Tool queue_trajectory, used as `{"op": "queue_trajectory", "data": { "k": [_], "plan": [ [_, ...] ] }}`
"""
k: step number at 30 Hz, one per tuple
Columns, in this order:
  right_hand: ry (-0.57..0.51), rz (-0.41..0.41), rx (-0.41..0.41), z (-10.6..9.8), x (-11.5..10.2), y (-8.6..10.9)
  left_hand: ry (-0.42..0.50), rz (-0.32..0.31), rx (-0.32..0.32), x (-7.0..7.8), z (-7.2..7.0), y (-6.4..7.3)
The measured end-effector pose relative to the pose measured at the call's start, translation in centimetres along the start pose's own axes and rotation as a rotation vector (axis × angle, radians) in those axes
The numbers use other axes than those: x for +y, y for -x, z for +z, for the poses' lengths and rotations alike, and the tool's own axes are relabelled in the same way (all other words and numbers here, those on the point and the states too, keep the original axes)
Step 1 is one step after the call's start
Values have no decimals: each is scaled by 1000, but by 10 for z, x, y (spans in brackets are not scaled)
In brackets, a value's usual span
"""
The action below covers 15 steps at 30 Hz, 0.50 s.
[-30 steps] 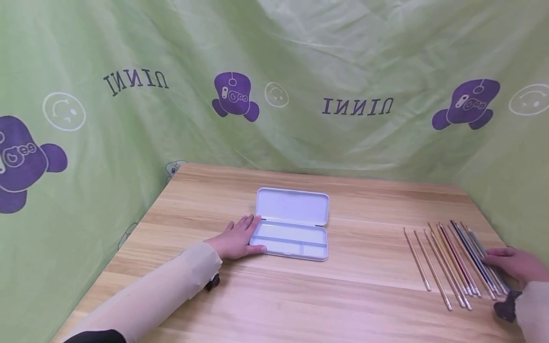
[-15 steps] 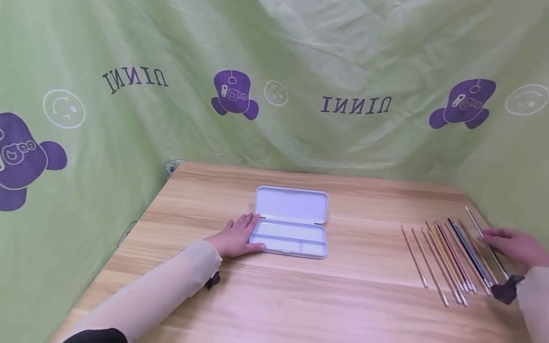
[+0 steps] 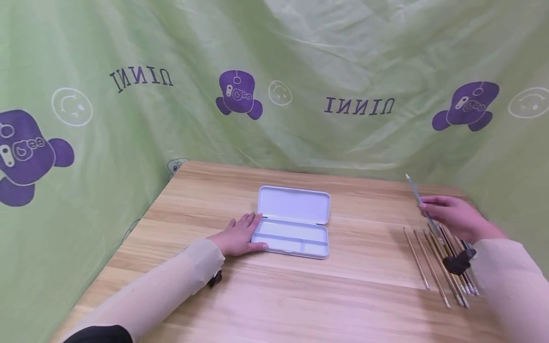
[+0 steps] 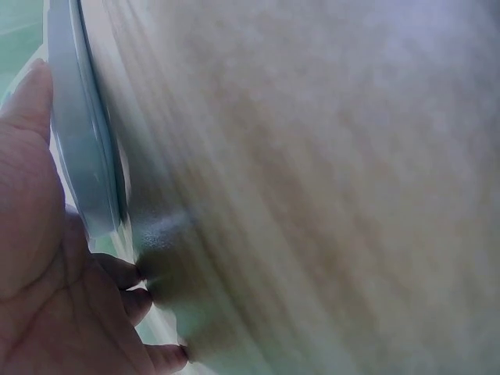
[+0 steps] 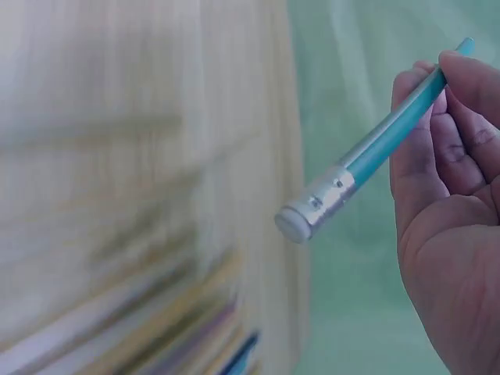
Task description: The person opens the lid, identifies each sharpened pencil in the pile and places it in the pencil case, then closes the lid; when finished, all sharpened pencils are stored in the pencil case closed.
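A pale blue-white pencil case [image 3: 293, 200] lies with its lid raised near the middle of the wooden table, its compartments bare. My left hand [image 3: 238, 237] rests at the case's left side, thumb along the front edge and fingers stretched; the left wrist view shows the case's side wall [image 4: 84, 133] against that hand. Raised above the other pencils, my right hand [image 3: 459, 216] pinches a teal pencil [image 5: 394, 133] between thumb and fingers. Its silver ferrule and white eraser point toward the right wrist camera. Below, several pencils [image 3: 433, 269] lie side by side, partly hidden by the right hand.
A wooden table [image 3: 300, 295] carries everything. Green curtain [image 3: 300, 143] with purple figures hangs behind and along both sides, close to the table's edges. Table surface stretches between the case and the pencils.
My right hand has drawn the teal pencil from the right end of the row, lifted it and moved left over the other pencils. My left hand stays at the case.
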State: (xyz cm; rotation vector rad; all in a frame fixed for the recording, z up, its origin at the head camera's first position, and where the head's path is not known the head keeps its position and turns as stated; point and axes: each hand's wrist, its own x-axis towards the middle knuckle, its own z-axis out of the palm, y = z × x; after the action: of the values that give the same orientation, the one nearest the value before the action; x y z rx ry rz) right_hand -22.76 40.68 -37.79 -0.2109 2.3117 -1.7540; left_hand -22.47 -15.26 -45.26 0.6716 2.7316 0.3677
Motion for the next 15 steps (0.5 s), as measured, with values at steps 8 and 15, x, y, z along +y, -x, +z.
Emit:
{"op": "queue_trajectory", "data": {
  "k": [8, 15],
  "plan": [
    [-112, -18, -117, 54, -27, -32, -4, -6, -7, -1, 0, -1],
    [12, -38, -200, 99, -42, -50, -24, -2, 17, 1, 0, 0]
  ]
}}
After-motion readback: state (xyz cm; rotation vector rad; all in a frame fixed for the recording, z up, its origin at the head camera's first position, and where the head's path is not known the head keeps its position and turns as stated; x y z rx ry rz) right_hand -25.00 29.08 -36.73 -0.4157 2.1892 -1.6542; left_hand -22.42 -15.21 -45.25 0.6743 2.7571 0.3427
